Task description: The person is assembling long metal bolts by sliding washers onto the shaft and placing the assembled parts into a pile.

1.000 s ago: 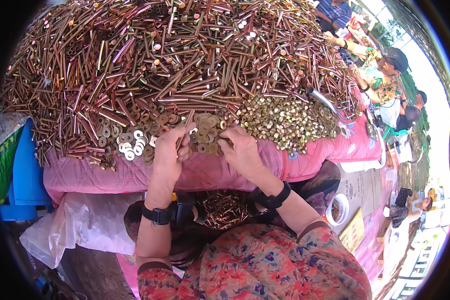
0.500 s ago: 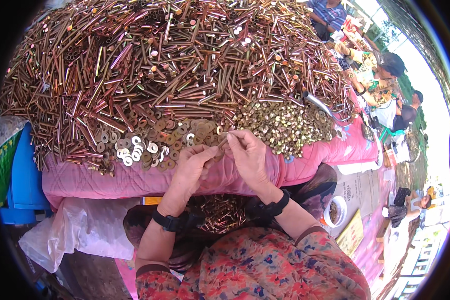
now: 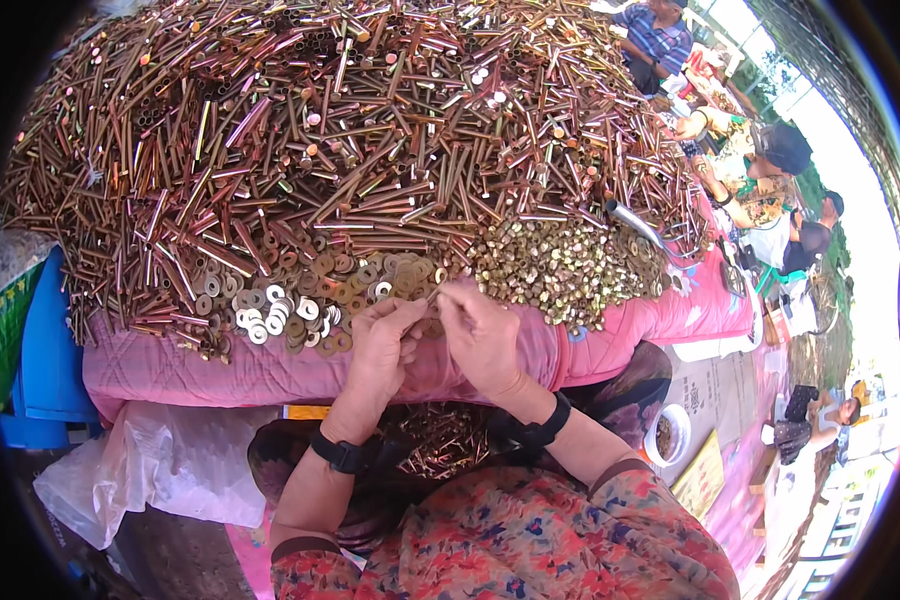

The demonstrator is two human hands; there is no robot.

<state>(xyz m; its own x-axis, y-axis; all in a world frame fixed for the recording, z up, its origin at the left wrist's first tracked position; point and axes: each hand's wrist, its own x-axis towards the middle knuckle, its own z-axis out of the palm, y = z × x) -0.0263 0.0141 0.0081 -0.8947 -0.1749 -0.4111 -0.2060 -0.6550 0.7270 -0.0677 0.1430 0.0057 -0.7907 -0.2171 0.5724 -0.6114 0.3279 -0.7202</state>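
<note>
My left hand [image 3: 378, 345] is closed, a thin copper-coloured metal rod [image 3: 434, 296] pinched between its thumb and fingers. Close beside it, my right hand [image 3: 482, 338] has its fingertips pressed together at the rod's upper end; whatever small piece they hold is hidden. Both hands are just above the near edge of the pink quilted cloth [image 3: 220, 370]. Flat round washers [image 3: 310, 308] lie in a spread left of my hands. To the right is a heap of small yellowish nuts [image 3: 560, 265]. Behind rises a big pile of copper-coloured metal tubes and rods [image 3: 350, 130].
A curved metal tool [image 3: 642, 228] lies at the right of the nuts. More rods [image 3: 445, 440] sit low between my forearms. A white bucket [image 3: 667, 436] stands at the right, a blue container [image 3: 55, 350] at the left. Other people [image 3: 760, 160] sit at far right.
My right hand has lowered slightly and moved in against the left, its fingers now more curled. The rod between the hands shows less than before.
</note>
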